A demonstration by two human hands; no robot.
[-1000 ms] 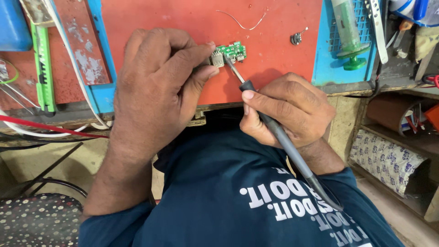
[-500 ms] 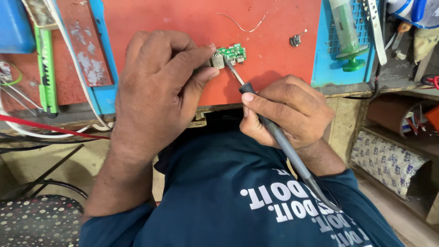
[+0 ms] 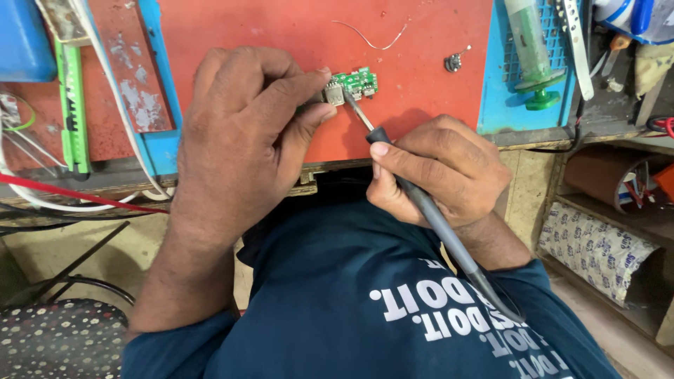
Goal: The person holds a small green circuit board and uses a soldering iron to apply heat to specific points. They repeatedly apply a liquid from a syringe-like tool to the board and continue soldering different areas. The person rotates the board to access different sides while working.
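A small green circuit board [image 3: 357,83] lies on the red work mat [image 3: 295,28]. My left hand [image 3: 242,133] pinches the board's left end, by a metal connector, between thumb and forefinger. My right hand [image 3: 439,168] grips a grey soldering iron [image 3: 421,203] like a pen. Its metal tip touches the board just right of the connector. The iron's handle runs back over my dark blue shirt.
A thin wire scrap [image 3: 368,38] and a small dark component [image 3: 453,63] lie on the mat. A green syringe-like tube [image 3: 530,49] rests on the blue tray at right. A green cutter [image 3: 70,105] and cables sit at left. Shelves with rolls stand at right.
Both hands stay on the board and the iron; the iron tip has shifted very slightly on the board. The view has drifted a little.
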